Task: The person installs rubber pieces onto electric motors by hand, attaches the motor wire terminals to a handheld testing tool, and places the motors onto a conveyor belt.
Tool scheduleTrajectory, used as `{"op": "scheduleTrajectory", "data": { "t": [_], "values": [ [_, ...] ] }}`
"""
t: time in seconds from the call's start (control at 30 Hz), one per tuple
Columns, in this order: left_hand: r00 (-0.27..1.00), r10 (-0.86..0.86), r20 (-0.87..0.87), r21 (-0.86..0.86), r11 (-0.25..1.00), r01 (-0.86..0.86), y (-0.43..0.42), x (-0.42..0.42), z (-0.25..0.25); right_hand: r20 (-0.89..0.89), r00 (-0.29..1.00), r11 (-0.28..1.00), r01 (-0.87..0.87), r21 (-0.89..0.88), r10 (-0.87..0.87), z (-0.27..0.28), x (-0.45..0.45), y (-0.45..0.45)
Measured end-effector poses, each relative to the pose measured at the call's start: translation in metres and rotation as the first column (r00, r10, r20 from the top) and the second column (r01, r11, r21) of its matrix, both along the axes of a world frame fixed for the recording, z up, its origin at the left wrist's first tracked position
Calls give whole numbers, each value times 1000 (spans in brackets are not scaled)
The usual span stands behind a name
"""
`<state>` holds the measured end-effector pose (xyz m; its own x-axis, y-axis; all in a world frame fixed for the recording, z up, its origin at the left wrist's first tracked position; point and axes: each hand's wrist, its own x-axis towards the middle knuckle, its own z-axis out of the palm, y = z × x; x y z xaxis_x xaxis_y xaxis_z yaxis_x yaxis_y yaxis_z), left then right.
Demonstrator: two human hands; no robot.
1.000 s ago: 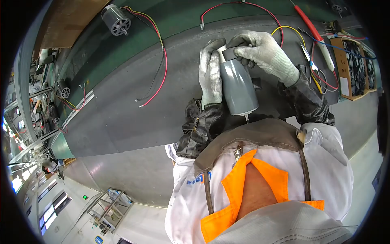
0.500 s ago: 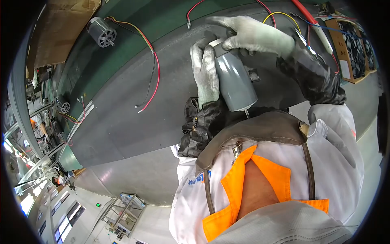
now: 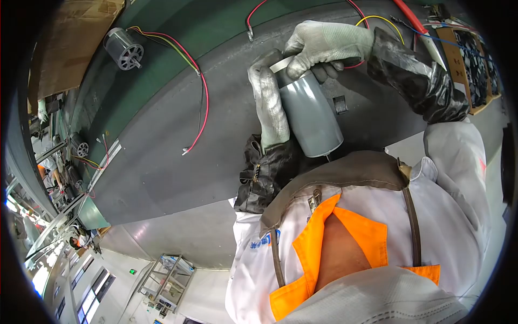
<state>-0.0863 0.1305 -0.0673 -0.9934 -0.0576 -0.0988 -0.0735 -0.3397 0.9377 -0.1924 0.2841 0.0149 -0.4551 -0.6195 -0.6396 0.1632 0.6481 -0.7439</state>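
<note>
A grey cylindrical electric motor (image 3: 312, 116) lies slanted in front of me, its thin shaft pointing toward my apron. My left hand (image 3: 270, 102), in a pale glove, is wrapped around the motor's left side near its far end. My right hand (image 3: 324, 46), gloved too, is closed at that same end, thumb pressed on the rim. Between the hands a pale band (image 3: 280, 65) shows at the far end; I cannot tell whether it is a separate piece. The right fingertips are partly hidden behind the motor. A small dark square piece (image 3: 340, 104) lies just right of it.
Another motor (image 3: 125, 49) with red, yellow and black leads lies at the upper left by a cardboard sheet (image 3: 75, 43). A red-handled tool (image 3: 413, 19) and a box of dark parts (image 3: 469, 67) are at the upper right. A person (image 3: 81, 237) is far left.
My right hand's extended fingers have curled in and closed around the motor's far end. The motor has shifted slightly toward me, and the left hand stays on it.
</note>
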Motion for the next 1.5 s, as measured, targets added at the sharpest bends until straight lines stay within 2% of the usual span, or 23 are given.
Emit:
{"op": "scheduleTrajectory", "data": {
  "t": [0.07, 0.13, 0.17, 0.27, 0.33, 0.37, 0.4, 0.43, 0.47, 0.5, 0.57, 0.7, 0.73, 0.8, 0.9, 0.93, 0.97, 1.0, 1.07, 1.23, 1.5],
  "values": [
    [1000, 8, 2, 0, 1000, -8, 0, 3, 3, -20, 999, 999, 41, 31, -40, -3, 6, -3],
    [1000, 27, 3, -4, 1000, -27, -2, 6, 4, -185, 977, 991, 116, 59, -103, -9, 14, -5],
    [999, 37, 8, 6, 999, -37, -4, 4, 2, -186, 977, 992, 116, 57, -104, -12, 17, -4],
    [998, 60, -5, 31, 998, -60, -3, 4, -4, -245, 952, 983, 184, -17, -182, -23, 23, 4],
    [996, 13, -87, -178, 984, -28, -5, -1, -9, -21, 904, 903, 426, -50, -427, -40, 23, 17],
    [995, 13, -98, -176, 984, -30, -6, -3, -8, -32, 904, 904, 425, -53, -427, -50, 30, 20],
    [983, 4, -185, -335, 940, -67, -6, -5, -6, -435, 771, 885, 402, -234, -465, -61, 38, 22],
    [966, -20, -259, -485, 867, -112, -6, -4, -6, -729, 475, 870, 303, -390, -492, -56, 48, 18],
    [988, -2, -155, -421, 905, -65, -4, -3, -6, -714, 598, 931, 257, -259, -364, -42, 58, 25],
    [988, -10, -156, -428, 902, -59, -1, -2, -8, -762, 586, 961, 187, -203, -275, -52, 65, 25],
    [954, -3, -301, -412, 902, -127, 1, 2, -16, -771, 572, 957, 228, -179, -280, -56, 78, 9],
    [976, -47, -210, -552, 830, -79, -4, -1, -7, -798, 435, 898, 336, -285, -417, -77, 79, -16],
    [977, -28, -209, -519, 850, -87, -3, -5, -7, -793, 447, 900, 332, -282, -414, -81, 79, -18],
    [969, -19, -246, -522, 845, -116, -4, -7, -11, -795, 385, 865, 381, -326, -469, -80, 76, -21],
    [942, -1, -335, -493, 853, -174, 3, -3, -4, -806, 338, 863, 332, -381, -486, -69, 80, -11],
    [909, 82, -410, -534, 786, -312, 5, 1, -5, -824, 268, 851, 331, -409, -500, -65, 83, -9],
    [864, 159, -478, -562, 700, -440, 5, 7, -6, -827, 265, 854, 323, -408, -496, -64, 85, -5],
    [827, 154, -541, -590, 631, -504, 3, 10, -6, -861, 239, 883, 272, -384, -448, -64, 87, 0],
    [838, 125, -532, -635, 596, -492, 1, 15, -5, -893, 156, 899, 198, -390, -421, -67, 87, 0],
    [807, 35, -590, -714, 445, -541, -1, 13, -3, -893, 200, 906, 220, -360, -403, -57, 77, -4],
    [799, 3, -602, -713, 447, -540, 5, 4, -1, -899, 243, 917, 260, -302, -365, -55, 73, -4]
  ]
}}
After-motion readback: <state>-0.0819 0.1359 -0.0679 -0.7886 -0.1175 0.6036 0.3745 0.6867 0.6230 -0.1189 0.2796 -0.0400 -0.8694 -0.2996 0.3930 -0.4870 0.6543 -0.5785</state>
